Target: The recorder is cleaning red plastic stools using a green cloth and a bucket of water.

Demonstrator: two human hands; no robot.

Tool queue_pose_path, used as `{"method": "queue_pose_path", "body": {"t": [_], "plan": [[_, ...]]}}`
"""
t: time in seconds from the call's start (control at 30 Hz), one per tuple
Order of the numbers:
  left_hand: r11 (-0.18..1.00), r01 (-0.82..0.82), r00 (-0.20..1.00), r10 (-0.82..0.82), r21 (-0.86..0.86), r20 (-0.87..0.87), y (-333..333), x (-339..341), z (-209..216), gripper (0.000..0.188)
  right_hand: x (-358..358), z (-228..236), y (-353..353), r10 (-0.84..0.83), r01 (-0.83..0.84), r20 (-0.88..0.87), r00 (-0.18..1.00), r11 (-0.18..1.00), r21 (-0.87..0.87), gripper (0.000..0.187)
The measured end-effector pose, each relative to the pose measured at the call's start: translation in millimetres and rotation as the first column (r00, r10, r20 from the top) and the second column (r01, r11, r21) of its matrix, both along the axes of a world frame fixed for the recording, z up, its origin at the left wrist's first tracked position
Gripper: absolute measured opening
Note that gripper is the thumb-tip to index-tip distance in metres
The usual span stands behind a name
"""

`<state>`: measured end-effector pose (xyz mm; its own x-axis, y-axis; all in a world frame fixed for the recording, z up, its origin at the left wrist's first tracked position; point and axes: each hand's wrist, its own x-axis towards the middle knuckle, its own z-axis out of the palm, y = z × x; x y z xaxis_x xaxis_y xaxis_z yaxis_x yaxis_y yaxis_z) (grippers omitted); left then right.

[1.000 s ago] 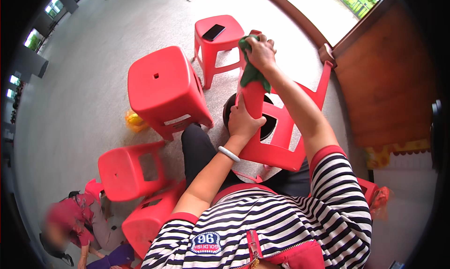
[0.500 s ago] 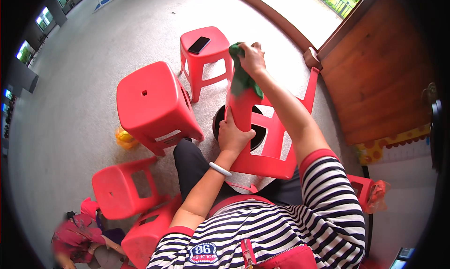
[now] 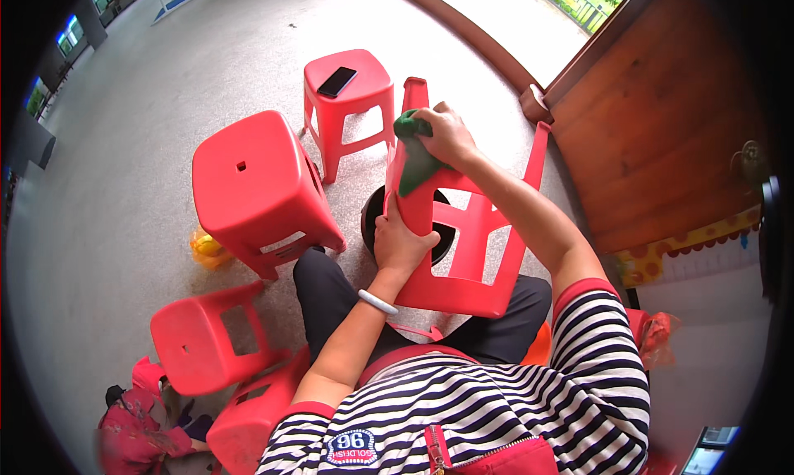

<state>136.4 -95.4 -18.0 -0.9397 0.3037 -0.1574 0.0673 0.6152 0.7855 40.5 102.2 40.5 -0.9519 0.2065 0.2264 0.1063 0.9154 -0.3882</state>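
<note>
A red plastic stool (image 3: pixel 451 295) lies tipped over in front of my lap, its legs pointing away from me. My left hand (image 3: pixel 403 242) is wrapped round the lower part of its left leg. On the same leg, higher up, my right hand (image 3: pixel 447 134) grips a green cloth (image 3: pixel 418 170) and presses it to the red plastic. The cloth hangs over the leg's face, and the leg's tip shows bare beyond it. Behind the stool, partly hidden, is a round black basin or bucket (image 3: pixel 371 218); its contents cannot be made out.
Upright red stools (image 3: pixel 248 173) stand at left; a farther stool (image 3: pixel 374 71) carries a black phone (image 3: pixel 337 82). More stools (image 3: pixel 188 347) sit lower left beside a person in red (image 3: pixel 136 425). A yellow plastic bag (image 3: pixel 208 250) lies on the floor. A wooden door (image 3: pixel 662 136) stands at right.
My right hand has drawn the green cloth down the leg toward me, baring the leg's tip. My left hand keeps its hold. The whole view has shifted slightly.
</note>
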Motion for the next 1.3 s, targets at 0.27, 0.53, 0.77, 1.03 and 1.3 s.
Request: {"method": "queue_pose_path", "body": {"t": [0.27, 0.53, 0.77, 1.03, 1.3], "plan": [[0.999, 0.035, 0.999, -0.035, 0.0, -0.017, 8, 4, 2, 0.111, -72, -8, 34, -0.304, 0.3, -0.11, 0.947, 0.953, -0.046, 0.04], [1.0, -0.011, 1.0, 0.011, -0.025, -0.001, -1, 1, -8, 0.118, -11, 0, 10, -0.102, 0.103, 0.011, 0.995, 0.988, -0.116, 0.04], [0.999, 0.032, 0.999, -0.032, 0.019, -0.036, 10, 5, -11, 0.118, -41, 3, 56, -0.224, 0.219, -0.082, 0.971, 0.974, -0.064, 0.038], [1.0, 0.011, 1.0, -0.011, 0.01, -0.013, -2, 1, -7, 0.121, -18, 0, 28, -0.012, 0.013, -0.01, 1.0, 0.983, 0.182, 0.032], [0.999, 0.033, 0.998, -0.035, -0.029, -0.046, 9, 4, -10, 0.121, -46, 20, 28, -0.12, 0.096, 0.092, 0.988, 0.968, 0.231, 0.038]]}}
